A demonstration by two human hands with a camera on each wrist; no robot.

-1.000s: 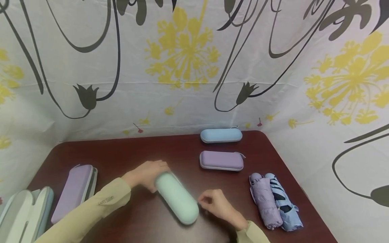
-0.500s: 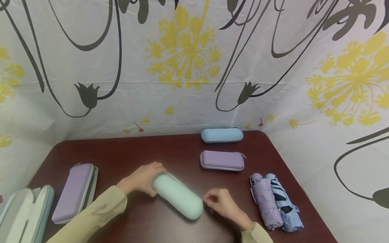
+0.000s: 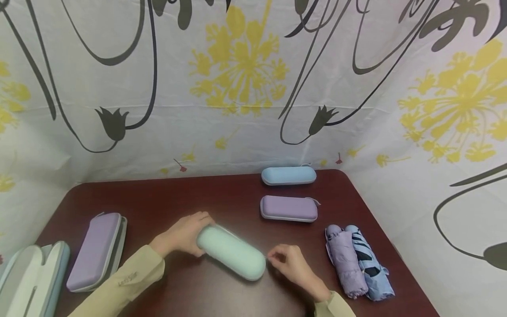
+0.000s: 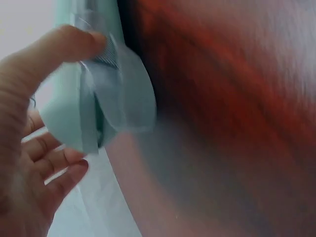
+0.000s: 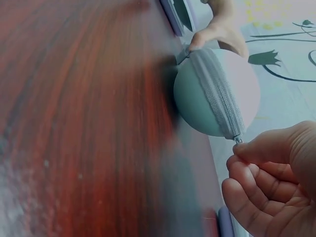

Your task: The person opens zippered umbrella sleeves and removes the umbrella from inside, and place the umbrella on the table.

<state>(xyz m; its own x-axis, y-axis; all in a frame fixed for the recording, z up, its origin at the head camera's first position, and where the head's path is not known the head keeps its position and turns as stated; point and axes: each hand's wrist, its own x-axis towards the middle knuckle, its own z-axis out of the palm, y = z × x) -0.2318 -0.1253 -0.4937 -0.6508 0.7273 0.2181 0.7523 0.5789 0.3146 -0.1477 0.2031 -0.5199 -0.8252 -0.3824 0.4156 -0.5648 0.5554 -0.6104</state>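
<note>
A mint-green zippered hard case (image 3: 231,252) lies at a slant in the middle of the table in the head view. My left hand (image 3: 183,234) grips its far-left end; in the left wrist view the thumb (image 4: 81,44) presses on the zipper tape and fabric flap (image 4: 131,94), with the other fingers around the far side. At the case's near-right end, my right hand (image 3: 291,266) pinches the small zipper pull (image 5: 238,140) between thumb and forefinger. The zipper (image 5: 217,94) runs around the rounded end, its teeth closed there in the right wrist view.
At left stand a purple case (image 3: 95,251) with a gap along its side and an open pale-blue case (image 3: 35,281) with a white interior. Toward the back right lie a purple case (image 3: 289,208) and a blue case (image 3: 289,175). Two folded umbrellas, purple (image 3: 346,262) and blue (image 3: 370,268), lie at right.
The green case's near end has swung right and slightly away from me. My right hand has shifted a little right with it, and my left hand slightly left, keeping its grip.
</note>
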